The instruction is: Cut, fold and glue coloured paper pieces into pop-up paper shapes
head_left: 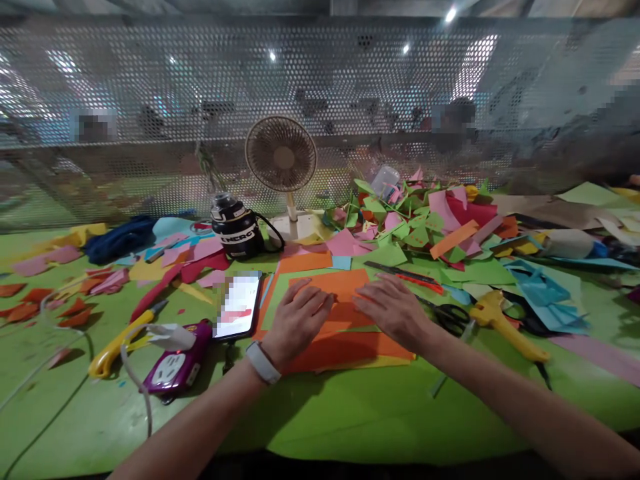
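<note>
Sheets of flat orange paper (345,320) lie layered on a green-covered table (340,420). Over these sheets, the left hand (297,317) and right hand (395,307) spread flat and unclenched, palm-down. Left of the sheets sits a black-edged rectangular smartphone (239,310); right, a yellow plastic glue gun (493,311).

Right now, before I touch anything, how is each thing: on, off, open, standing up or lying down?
Left hand: open, fingers on the paper
Right hand: open, on the paper too
Orange paper: lying flat
Phone: screen lit
Fan: standing; can't tell if spinning
Bottle: upright
Glue gun: lying down
Scissors: lying down, blades hidden
Power strip: red light on
Scraps: heaped
</note>
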A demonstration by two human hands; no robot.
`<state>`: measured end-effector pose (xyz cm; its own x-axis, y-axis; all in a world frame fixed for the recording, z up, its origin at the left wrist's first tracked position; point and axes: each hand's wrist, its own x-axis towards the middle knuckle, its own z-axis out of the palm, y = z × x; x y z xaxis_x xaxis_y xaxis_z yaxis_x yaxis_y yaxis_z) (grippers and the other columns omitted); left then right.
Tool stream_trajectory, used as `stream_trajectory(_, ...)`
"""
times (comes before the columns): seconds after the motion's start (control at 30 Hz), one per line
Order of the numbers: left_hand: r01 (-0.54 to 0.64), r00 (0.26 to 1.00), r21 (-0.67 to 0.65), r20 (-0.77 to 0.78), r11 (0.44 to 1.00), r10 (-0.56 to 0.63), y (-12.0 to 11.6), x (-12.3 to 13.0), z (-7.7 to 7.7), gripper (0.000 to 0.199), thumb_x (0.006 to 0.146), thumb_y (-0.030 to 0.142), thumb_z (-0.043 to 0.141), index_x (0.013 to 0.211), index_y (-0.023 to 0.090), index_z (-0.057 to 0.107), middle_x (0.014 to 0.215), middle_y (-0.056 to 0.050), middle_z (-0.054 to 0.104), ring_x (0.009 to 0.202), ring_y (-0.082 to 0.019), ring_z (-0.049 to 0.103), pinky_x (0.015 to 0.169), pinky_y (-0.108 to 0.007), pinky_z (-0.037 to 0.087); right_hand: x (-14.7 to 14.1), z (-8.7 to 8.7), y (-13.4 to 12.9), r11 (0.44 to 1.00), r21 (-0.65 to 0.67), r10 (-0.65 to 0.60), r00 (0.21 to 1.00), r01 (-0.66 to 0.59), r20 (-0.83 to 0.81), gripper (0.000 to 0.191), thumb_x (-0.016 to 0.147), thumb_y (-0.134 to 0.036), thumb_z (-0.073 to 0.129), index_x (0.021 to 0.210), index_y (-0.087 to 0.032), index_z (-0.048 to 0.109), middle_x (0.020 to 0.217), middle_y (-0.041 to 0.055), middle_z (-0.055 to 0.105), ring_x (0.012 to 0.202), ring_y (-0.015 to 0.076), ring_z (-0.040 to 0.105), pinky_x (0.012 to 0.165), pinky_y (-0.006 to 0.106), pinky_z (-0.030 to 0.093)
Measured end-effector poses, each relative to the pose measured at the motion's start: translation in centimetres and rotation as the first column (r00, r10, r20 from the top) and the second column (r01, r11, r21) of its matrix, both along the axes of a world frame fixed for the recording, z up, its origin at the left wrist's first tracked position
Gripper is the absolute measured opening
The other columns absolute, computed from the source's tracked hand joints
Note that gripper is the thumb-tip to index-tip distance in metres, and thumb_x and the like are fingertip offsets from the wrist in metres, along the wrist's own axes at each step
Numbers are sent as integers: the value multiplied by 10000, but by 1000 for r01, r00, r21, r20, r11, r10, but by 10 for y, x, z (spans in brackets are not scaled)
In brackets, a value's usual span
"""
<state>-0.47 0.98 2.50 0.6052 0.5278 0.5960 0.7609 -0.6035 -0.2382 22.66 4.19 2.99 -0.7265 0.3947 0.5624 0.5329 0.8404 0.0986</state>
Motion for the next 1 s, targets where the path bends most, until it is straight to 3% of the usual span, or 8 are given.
stream_trajectory(0.1,-8,997,-166,-80,986,-5,-1,3,-15,191,918,149,444,908,169,633,846,-54,673,809,-195,575,806,-363,451,-10,-19,0,999,-35,30,991,-25,128,187,921,-150,465,941,-185,648,891,70,666,846,189,535,821,357,386)
stream_trajectory(0.2,-52,990,-365,-142,929,-1,-1,2,-24,159,898,145,470,905,150,628,861,-78,656,802,-216,567,698,-349,465,-14,-34,0,995,-99,40,980,-21,193,157,916,-171,488,861,-162,635,809,61,633,768,186,508,712,334,363)
stream_trajectory(0.37,-56,997,-569,11,821,76,0,-2,-24,200,906,151,447,971,168,635,911,-69,666,859,-203,580,747,-330,484,-14,-40,0,986,-166,26,974,12,227,160,915,-155,479,855,-144,627,807,63,622,745,186,496,676,324,339)
stream_trajectory(0.63,117,937,-679,317,725,146,4,-6,-24,143,875,187,525,907,193,664,912,-53,669,872,-177,594,791,-314,484,-19,-34,1,942,-320,-45,984,99,173,144,904,-245,528,861,-159,635,824,59,616,764,184,519,689,310,364)
stream_trajectory(0.87,126,907,-718,363,684,215,5,-4,-24,126,854,201,545,872,195,669,887,-55,661,846,-179,600,769,-313,479,-29,-32,0,896,-420,-94,985,146,142,116,886,-264,562,861,-169,623,823,60,595,783,189,512,690,307,367)
stream_trajectory(1.0,64,902,-766,318,640,291,7,-7,-20,142,855,254,537,833,202,667,875,-40,655,816,-173,597,724,-297,466,-29,-29,3,815,-556,-133,986,166,100,97,871,-225,583,806,-171,631,790,46,605,792,182,521,709,302,374)
